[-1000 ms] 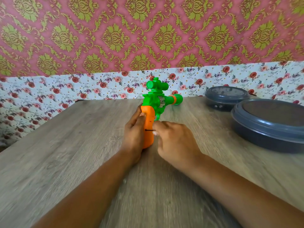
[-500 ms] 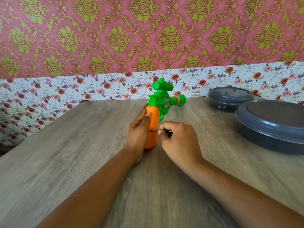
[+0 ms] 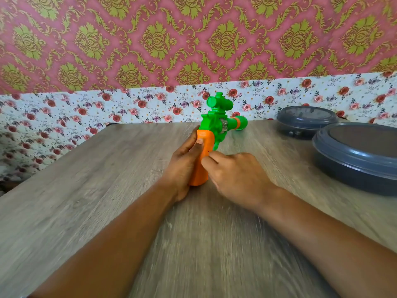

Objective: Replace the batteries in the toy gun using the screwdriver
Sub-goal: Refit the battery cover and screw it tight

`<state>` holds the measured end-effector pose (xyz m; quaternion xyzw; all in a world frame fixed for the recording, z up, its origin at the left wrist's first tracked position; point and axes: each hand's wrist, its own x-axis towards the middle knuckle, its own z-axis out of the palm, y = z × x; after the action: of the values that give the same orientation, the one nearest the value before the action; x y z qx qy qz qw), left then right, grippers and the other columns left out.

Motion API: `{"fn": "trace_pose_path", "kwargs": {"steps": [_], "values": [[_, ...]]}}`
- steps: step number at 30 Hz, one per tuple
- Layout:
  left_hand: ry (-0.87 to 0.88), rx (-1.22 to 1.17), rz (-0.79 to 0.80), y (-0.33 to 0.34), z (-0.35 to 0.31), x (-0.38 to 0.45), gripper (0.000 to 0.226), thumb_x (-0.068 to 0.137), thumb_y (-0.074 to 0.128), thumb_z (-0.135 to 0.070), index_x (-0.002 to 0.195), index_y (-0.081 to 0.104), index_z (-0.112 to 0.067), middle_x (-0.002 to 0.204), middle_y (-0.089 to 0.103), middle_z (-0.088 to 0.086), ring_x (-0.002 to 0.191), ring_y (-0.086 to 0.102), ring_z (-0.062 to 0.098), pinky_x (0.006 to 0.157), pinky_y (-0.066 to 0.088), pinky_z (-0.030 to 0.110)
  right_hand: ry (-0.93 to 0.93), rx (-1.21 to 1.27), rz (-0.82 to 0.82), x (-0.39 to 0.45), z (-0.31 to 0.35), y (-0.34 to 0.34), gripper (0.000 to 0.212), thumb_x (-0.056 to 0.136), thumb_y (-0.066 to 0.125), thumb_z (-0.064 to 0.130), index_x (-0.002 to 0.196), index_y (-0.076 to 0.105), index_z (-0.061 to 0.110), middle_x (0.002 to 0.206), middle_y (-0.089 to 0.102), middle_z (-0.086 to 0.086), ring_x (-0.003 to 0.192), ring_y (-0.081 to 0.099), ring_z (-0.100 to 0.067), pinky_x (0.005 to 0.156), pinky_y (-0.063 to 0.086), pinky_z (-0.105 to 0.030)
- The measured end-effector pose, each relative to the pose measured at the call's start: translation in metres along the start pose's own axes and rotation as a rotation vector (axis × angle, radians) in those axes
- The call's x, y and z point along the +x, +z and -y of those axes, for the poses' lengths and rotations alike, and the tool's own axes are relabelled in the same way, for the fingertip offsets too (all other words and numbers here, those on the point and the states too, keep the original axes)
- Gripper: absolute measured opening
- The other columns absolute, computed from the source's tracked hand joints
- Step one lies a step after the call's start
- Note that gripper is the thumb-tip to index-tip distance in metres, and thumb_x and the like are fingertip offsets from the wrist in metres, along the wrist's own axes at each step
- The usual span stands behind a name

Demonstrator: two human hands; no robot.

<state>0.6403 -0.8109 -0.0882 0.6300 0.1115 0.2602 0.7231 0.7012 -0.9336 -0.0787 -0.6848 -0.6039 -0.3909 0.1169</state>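
A toy gun (image 3: 214, 130) with a green body and scope and an orange grip stands on the wooden table (image 3: 96, 201), barrel pointing away to the right. My left hand (image 3: 184, 164) grips the orange handle from the left, thumb pressed on its back face. My right hand (image 3: 238, 175) is curled against the handle's right side, fingertips touching the orange plastic. The screwdriver is hidden inside that fist; none of it shows now.
Two dark grey round lidded containers stand at the right: a large one (image 3: 361, 155) near the table's right edge and a smaller one (image 3: 305, 121) behind it by the floral wall (image 3: 64, 117).
The thin screwdriver shaft seen earlier between my right hand and the handle is no longer visible. My right hand has closed in against the orange grip. My view has shifted slightly.
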Motion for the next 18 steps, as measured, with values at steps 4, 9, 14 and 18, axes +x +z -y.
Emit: {"fn": "trace_pose_path", "kwargs": {"steps": [4,9,14,18], "values": [[0.026,0.044,-0.006,-0.001,-0.001,0.0,0.04,0.097,0.045,-0.026,0.137,0.047,-0.032,0.124,0.063,-0.002,0.105,0.063,0.012,0.088,0.052,0.028,0.337,0.339,0.104,0.01,0.012,0.0,0.015,0.076,0.061,0.01,0.066,0.05,0.012,0.061,0.057,-0.013,0.053,0.055,-0.033,0.048,0.036,-0.032],[0.076,0.144,-0.034,-0.001,0.001,0.001,0.04,0.096,0.048,-0.028,0.136,0.046,-0.036,0.121,0.064,-0.002,0.111,0.061,0.018,0.096,0.049,0.036,1.277,1.407,0.209,0.025,0.014,0.0,0.027,0.081,0.053,0.0,0.06,0.044,0.014,0.038,0.031,0.002,0.031,0.024,-0.011,0.038,0.02,-0.015],[0.087,0.175,0.012,-0.006,-0.001,0.006,0.043,0.097,0.047,-0.027,0.14,0.043,-0.031,0.129,0.061,0.004,0.11,0.061,0.02,0.092,0.05,0.034,1.491,1.629,0.194,0.026,0.021,0.001,0.016,0.082,0.051,0.003,0.072,0.05,0.015,0.041,0.029,0.002,0.026,0.016,-0.006,0.035,0.015,-0.01],[0.049,0.136,0.041,-0.009,-0.001,0.009,0.04,0.096,0.048,-0.024,0.137,0.048,-0.028,0.126,0.063,0.0,0.11,0.062,0.017,0.097,0.049,0.039,1.161,1.266,0.094,0.017,0.019,0.01,0.018,0.076,0.06,0.008,0.061,0.05,0.013,0.052,0.037,-0.002,0.036,0.031,-0.008,0.04,0.024,-0.02]]}}
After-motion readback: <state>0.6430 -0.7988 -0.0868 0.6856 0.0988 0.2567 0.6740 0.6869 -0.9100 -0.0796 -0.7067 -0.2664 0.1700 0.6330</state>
